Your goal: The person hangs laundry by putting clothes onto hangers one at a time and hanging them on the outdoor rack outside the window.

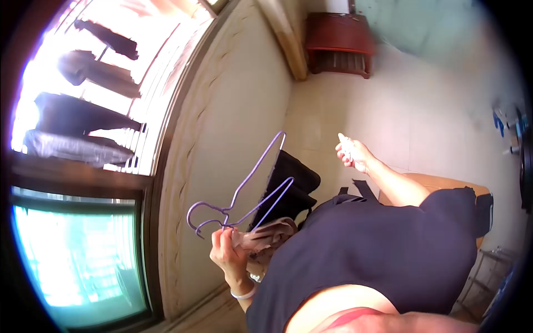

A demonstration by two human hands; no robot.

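Observation:
Purple hangers (pixel 226 212) are gripped in my left hand (pixel 226 252), their hooks pointing left toward the wall. Light brownish-pink cloth (pixel 266 236) hangs beside the same hand, against my dark shirt. Behind the hangers is a black item (pixel 288 180), partly covered by them. My right hand (pixel 354 154) is held out over the floor, its fingers closed around something small and white (pixel 347 146) that I cannot make out.
At the left, dark clothes (pixel 89 114) hang outside the window (pixel 83 261). A red wooden stool (pixel 340 41) stands at the top by the wall. A tan seat (pixel 438 180) is behind my right arm, and a metal rack (pixel 486 269) stands at the lower right.

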